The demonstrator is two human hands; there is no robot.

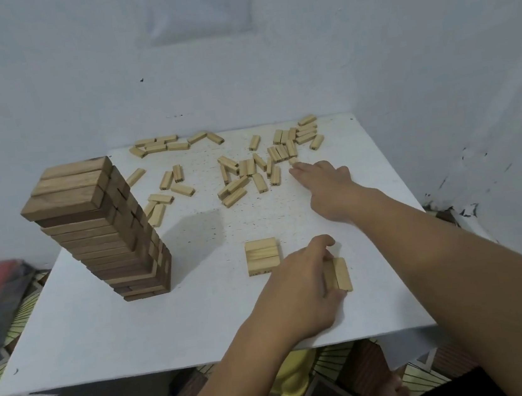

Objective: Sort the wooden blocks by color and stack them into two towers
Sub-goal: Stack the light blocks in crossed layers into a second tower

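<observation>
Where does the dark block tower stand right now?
In the head view the dark tower stands on the left of the white table, left of the flat light-block layer and the pair of light blocks the left hand grips.

Dark-brown tower (99,231), pale loose blocks (240,170)

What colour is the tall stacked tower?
Dark brown wood; the tower shows best in the head view.

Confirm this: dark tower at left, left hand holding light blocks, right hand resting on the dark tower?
Not quite. The head view shows the right hand stretched out to the loose blocks at the table's far side, well clear of the dark tower. The left hand does hold light blocks.
</observation>
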